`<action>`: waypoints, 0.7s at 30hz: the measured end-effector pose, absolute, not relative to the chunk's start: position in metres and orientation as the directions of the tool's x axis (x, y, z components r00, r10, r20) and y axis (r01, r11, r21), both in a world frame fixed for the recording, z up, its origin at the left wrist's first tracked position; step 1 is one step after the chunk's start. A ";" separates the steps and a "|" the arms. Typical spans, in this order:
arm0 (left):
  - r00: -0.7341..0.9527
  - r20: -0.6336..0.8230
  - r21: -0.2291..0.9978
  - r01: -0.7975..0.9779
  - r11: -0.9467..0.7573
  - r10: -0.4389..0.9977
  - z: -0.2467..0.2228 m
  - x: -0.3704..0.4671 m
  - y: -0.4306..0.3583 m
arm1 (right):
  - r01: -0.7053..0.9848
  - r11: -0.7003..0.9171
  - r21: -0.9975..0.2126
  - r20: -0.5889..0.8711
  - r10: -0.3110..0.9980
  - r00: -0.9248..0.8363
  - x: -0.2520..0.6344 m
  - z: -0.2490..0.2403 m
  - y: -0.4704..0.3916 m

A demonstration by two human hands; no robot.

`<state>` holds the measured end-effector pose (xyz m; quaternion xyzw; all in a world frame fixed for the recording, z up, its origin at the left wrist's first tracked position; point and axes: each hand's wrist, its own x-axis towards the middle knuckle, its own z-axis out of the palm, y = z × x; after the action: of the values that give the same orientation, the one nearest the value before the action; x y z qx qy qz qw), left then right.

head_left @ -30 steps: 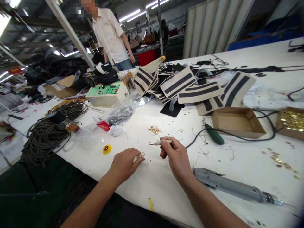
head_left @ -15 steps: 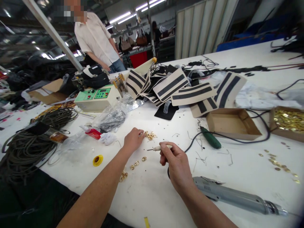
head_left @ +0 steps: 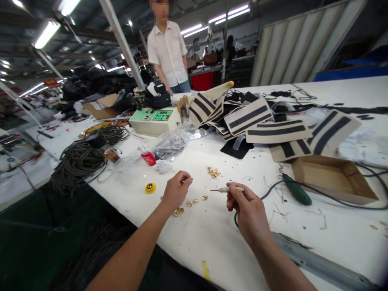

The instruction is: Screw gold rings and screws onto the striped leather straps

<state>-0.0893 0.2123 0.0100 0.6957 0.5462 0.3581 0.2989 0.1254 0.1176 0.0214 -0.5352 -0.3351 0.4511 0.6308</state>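
My right hand [head_left: 247, 204] pinches a small screwdriver [head_left: 224, 189] with a pale handle, its thin tip pointing left above the table. My left hand [head_left: 178, 188] hovers to the left of that tip, thumb and fingers closed together; what they hold, if anything, I cannot make out. Beyond the two hands lies a small heap of gold metal pieces [head_left: 214, 172]. Several gold buckle-like fittings [head_left: 195, 201] sit in a loose row between my hands. More gold fittings [head_left: 178, 211] are bunched under my left wrist, partly hidden by it.
A yellow ring-shaped roll [head_left: 150, 188] and a red bottle [head_left: 148, 157] lie on the left. At right are a green-handled tool [head_left: 297, 190], an open cardboard box [head_left: 333, 178] and a grey power tool [head_left: 327, 260]. Striped panels [head_left: 277, 131] pile up behind. A person [head_left: 169, 52] stands across the table.
My left hand has drawn back from the gold heap, towards me and to the left. The screwdriver stays in my right hand. The view has turned left, so the table's things appear further right.
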 end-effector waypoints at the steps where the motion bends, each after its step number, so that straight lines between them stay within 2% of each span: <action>1: 0.108 0.156 0.850 0.492 -0.190 0.982 0.012 -0.101 0.196 | -0.210 0.021 -0.977 -0.056 0.935 0.352 0.123 0.021 0.117; 2: 0.064 0.128 0.898 0.416 -0.143 0.990 0.012 -0.113 0.178 | -0.210 0.017 -0.978 -0.054 0.942 0.331 0.119 0.021 0.116; 4: -0.029 -0.028 0.996 0.079 0.030 0.999 0.009 -0.136 0.143 | -0.192 0.000 -0.981 -0.055 0.958 0.282 0.106 0.024 0.115; 6: -0.076 -0.152 0.973 -0.187 0.136 0.985 0.001 -0.154 0.110 | -0.116 -0.024 -0.993 -0.046 0.979 0.198 0.084 0.033 0.116; 7: -0.085 -0.200 0.950 -0.261 0.172 0.976 -0.005 -0.160 0.095 | -0.053 -0.029 -0.998 -0.036 0.989 0.141 0.069 0.038 0.117; 11: -0.101 -0.291 0.890 -0.393 0.231 0.951 -0.024 -0.170 0.056 | 0.239 0.057 -0.969 0.034 0.994 -0.099 0.000 0.052 0.138; 15: -0.095 -0.265 0.865 -0.462 0.193 0.960 -0.028 -0.170 0.042 | 0.518 0.165 -0.840 0.076 0.979 -0.189 -0.055 0.041 0.180; 21: -0.150 -0.196 0.864 -0.495 0.098 0.969 -0.028 -0.177 0.043 | 0.641 0.212 -0.737 0.097 0.973 -0.211 -0.084 0.011 0.223</action>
<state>-0.1772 0.0433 -0.0280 0.2681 0.4425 0.6158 0.5943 -0.0835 0.2234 0.0112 -0.5580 -0.7231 0.2872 0.2886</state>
